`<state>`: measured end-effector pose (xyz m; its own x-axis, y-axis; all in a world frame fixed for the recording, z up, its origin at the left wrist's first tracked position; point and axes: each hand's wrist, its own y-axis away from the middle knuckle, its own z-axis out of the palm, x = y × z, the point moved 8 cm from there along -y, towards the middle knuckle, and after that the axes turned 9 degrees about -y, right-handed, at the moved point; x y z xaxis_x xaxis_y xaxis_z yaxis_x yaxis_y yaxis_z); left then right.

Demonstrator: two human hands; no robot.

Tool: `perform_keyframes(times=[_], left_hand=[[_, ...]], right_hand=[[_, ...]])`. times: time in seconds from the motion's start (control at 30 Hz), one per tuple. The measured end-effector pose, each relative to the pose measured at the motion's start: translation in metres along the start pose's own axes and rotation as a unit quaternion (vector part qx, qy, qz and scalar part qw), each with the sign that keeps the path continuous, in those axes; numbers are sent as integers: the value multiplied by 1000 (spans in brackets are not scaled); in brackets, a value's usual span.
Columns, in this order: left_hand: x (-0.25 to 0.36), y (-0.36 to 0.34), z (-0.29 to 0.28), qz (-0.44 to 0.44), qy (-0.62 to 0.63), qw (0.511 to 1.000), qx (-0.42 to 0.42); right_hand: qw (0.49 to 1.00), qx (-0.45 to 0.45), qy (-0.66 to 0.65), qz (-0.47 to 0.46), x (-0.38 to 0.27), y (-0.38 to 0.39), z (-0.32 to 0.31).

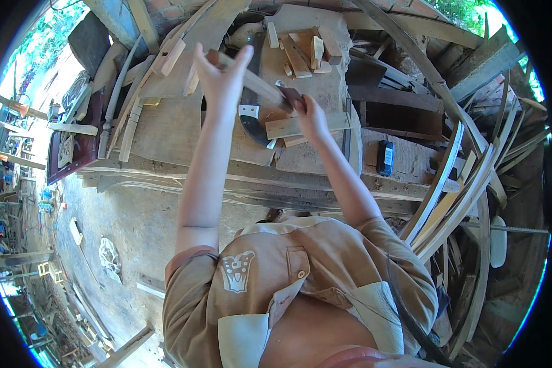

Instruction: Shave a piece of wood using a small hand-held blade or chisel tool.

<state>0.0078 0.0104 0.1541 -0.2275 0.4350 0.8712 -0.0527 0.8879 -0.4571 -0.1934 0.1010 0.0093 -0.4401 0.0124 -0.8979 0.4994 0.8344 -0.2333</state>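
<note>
My left hand (222, 76) is raised over the bench, thumb and fingers spread around the far end of a pale wooden bar (260, 89). The bar slants down to the right, toward my right hand (313, 119). That hand is closed on a small dark brown piece (292, 97) that meets the bar's near end; its exact kind I cannot make out. Below the bar lies what looks like a handsaw (253, 126) with a dark curved handle. A flat light board (306, 125) rests beside my right hand.
Several wood offcuts (300, 55) lie on the rough wooden bench (165, 132). To the right are a black box-like object (384, 158), a dark open wooden box (402, 113) and long curved strips (460, 184). A dark red wooden panel (83, 144) leans at the left.
</note>
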Motion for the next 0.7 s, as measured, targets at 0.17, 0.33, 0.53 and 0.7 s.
perform_keyframes(times=[0.17,0.33,0.53,0.7], left_hand=[[-26,-7,-4,-155,134,978,-42],[2,1,-1,-34,251,966,-42],[10,11,14,26,138,980,-144],[22,11,-3,129,5,989,-69]], right_hand=[[998,-30,58,-16,-2,5,12],[999,-18,-19,-25,-9,-5,14],[991,-1,-127,-44,-47,-18,23],[956,-27,-269,-110,-95,-7,27]])
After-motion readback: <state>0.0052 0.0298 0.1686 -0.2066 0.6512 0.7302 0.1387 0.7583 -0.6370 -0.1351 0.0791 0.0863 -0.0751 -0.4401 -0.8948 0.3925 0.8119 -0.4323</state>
